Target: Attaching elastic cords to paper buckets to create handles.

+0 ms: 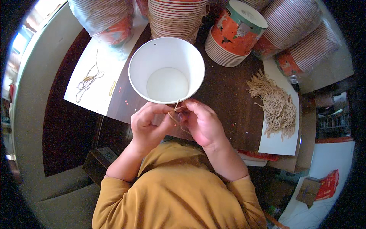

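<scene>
A white paper bucket point(179, 57) stands in front of me on the dark table, its round mouth facing up. A small dark hole shows near its far rim. At the near rim, a thin tan string point(176, 108) passes over the edge. My left hand point(148, 121) is closed, pinching the string between thumb and fingers. On the other side of the string, my right hand point(204, 120) is closed on it too, fingertips close under the rim. A loose end of the string dangles between my hands. Some fingertips are hidden.
A bundle of tan strings point(277, 107) lies at the right on white card. At the left, loose string point(89, 80) rests on a white sheet point(103, 97). Stacked buckets point(177, 19), printed orange-red buckets point(236, 34) and plastic-wrapped stacks point(288, 24) line the back.
</scene>
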A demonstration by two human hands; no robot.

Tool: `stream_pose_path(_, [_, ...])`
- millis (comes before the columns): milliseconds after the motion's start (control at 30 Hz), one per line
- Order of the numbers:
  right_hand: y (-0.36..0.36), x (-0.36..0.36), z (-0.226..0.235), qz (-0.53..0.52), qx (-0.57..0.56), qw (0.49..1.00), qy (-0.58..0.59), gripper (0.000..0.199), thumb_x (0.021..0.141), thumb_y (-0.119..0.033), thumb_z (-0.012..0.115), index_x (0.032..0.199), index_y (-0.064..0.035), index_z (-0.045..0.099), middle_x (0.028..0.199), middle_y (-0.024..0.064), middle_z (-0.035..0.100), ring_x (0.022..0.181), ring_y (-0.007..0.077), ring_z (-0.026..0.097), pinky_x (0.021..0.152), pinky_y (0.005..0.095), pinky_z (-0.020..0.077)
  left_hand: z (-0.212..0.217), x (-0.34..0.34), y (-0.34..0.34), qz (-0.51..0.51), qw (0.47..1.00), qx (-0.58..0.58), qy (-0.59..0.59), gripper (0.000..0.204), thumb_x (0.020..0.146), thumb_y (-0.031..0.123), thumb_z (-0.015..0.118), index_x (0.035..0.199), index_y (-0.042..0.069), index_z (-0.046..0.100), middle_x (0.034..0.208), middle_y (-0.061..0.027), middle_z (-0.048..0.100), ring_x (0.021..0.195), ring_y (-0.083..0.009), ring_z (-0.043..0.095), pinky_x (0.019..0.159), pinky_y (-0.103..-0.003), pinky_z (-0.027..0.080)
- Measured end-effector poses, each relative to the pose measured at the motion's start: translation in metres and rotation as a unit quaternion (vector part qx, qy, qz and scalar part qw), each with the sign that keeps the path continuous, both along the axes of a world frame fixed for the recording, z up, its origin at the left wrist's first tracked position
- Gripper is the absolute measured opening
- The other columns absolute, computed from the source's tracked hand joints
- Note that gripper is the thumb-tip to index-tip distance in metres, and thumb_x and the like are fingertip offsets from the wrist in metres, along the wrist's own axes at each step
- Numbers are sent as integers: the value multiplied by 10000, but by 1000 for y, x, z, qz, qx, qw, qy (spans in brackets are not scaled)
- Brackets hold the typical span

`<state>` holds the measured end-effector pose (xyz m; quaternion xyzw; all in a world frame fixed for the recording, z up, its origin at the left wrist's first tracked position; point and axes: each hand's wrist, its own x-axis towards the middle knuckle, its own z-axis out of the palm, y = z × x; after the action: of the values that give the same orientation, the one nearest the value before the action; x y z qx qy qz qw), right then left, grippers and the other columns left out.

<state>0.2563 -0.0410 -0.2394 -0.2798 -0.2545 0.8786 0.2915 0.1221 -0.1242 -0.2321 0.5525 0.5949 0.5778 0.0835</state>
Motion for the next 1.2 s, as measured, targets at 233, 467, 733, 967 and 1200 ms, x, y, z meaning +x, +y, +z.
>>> stream_pose_path(233, [-2, -1, 7, -11, 60, 997, -39, 246, 958, -225, 484, 1048, -25, 598, 902, 32, 600, 753, 121, 522, 704, 252, 422, 5, 1, 1, 28, 999, -21, -35, 101, 725, -33, 656, 817, 7, 651, 765, -85, 671, 719, -174, 661, 664, -272, 513])
stream_pose_path(467, [12, 8, -2, 58, 33, 998, 0, 240, 962, -223, 491, 1054, -25, 589, 861, 22, 577, 736, 119, 515, 661, 257, 425, 8, 2, -1, 32, 994, -64, -85, 72, 743, -23, 646, 809, 4, 648, 756, -75, 664, 714, -138, 647, 665, -252, 503])
stream_pose_path(733, [0, 17, 18, -110, 567, 760, -298, 192, 831, -123, 670, 990, -34, 611, 932, 84, 581, 775, 181, 557, 676, 290, 458, 6, -5, -2, -16, 987, -63, -145, 60, 760, -29, 640, 812, 0, 653, 771, -69, 672, 731, -130, 644, 677, -244, 498])
stream_pose_path(967, [8, 10, 30, -159, 843, 477, -191, 317, 698, -60, 739, 997, -109, 644, 1043, 63, 590, 766, 198, 555, 700, 349, 415, 20, -9, -2, -87, 995, 41, 3, 162, 726, -52, 646, 873, 15, 658, 819, -92, 666, 711, -195, 645, 667, -294, 494])
stream_pose_path(1200, [6, 6, 28, -192, 850, 461, -167, 226, 738, -125, 734, 946, -112, 643, 987, 48, 624, 798, 197, 575, 712, 347, 413, 34, -7, -9, -45, 972, 124, 194, 244, 637, -46, 668, 857, 59, 658, 828, -42, 661, 688, -174, 629, 655, -294, 437])
